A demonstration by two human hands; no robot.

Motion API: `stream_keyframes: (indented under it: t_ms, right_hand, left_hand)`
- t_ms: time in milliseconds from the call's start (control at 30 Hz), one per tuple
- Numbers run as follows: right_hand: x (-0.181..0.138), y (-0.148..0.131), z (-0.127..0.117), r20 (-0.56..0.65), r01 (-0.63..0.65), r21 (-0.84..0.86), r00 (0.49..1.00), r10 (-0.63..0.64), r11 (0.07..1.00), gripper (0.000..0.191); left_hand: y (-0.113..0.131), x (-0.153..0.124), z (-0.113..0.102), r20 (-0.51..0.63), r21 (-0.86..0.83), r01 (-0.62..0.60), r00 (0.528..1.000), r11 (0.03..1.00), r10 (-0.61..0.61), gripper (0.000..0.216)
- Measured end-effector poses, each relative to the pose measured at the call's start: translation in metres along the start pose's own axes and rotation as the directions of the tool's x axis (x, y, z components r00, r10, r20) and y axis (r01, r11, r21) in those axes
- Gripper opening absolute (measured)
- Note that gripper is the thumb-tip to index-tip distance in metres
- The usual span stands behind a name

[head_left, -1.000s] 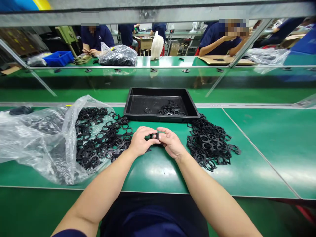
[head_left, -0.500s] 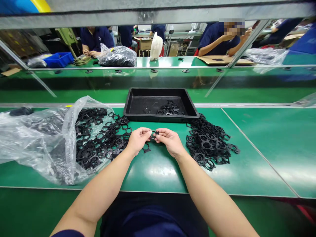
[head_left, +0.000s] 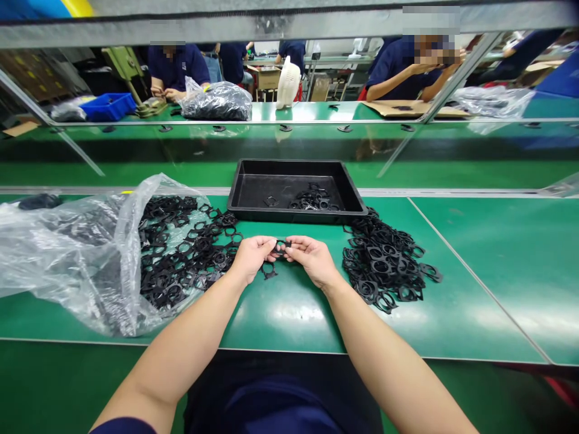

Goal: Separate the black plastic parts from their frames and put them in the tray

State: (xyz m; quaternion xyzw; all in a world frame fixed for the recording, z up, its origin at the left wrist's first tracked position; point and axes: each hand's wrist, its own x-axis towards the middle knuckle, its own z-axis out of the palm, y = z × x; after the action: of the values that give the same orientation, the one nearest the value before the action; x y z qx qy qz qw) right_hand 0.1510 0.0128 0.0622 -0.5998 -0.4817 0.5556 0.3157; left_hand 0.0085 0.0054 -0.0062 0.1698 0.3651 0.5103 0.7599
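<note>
Between my two hands is a small black ring-shaped plastic part (head_left: 281, 244), its round opening facing me. My left hand (head_left: 253, 256) pinches its left side with thumb and fingers. On the opposite edge, my right hand (head_left: 312, 258) grips it the same way. A similar loose black part (head_left: 269, 270) lies on the green table just below my left fingers. To the left, many such parts (head_left: 190, 253) spill from a clear plastic bag (head_left: 97, 265). Another pile of them (head_left: 384, 259) lies right of my right hand.
A black tray (head_left: 294, 215) with several black parts inside stands beyond my hands. Behind it runs a metal-framed clear partition (head_left: 398, 144). Across it, co-workers sit near a blue bin (head_left: 108, 107), a filled plastic bag (head_left: 219, 102) and a white fan (head_left: 288, 84).
The black part has been tilted in my fingers, so its ring opening now shows instead of its thin edge. Both hands stay in nearly the same place, still holding it.
</note>
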Motion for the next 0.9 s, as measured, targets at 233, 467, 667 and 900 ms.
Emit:
stream_keyframes:
  t_ms: [233,467,667,900]
  right_hand:
    - [-0.0024,-0.0037,0.0034,0.000,-0.033,0.012,0.999,0.033,0.999,0.041]
    - [-0.0035,-0.0063,0.0030,0.016,-0.034,0.073,0.999,0.033,0.997,0.044]
    - [-0.0038,-0.0075,0.0011,0.030,-0.065,0.097,0.998,0.062,0.993,0.034]
    - [-0.0048,-0.0083,0.0041,0.024,-0.061,0.128,0.998,0.058,0.990,0.034]
  left_hand:
    - [-0.0021,0.0019,-0.0035,0.053,0.086,-0.077,0.996,0.993,0.073,0.038]
    - [0.0027,-0.0025,0.0003,0.068,-0.150,-0.031,0.997,0.988,0.041,0.042]
    - [0.0065,-0.0031,-0.0031,0.128,-0.171,0.053,0.991,0.984,-0.031,0.043]
    - [0.0033,-0.0013,-0.0015,0.059,-0.161,-0.025,0.998,0.987,0.035,0.040]
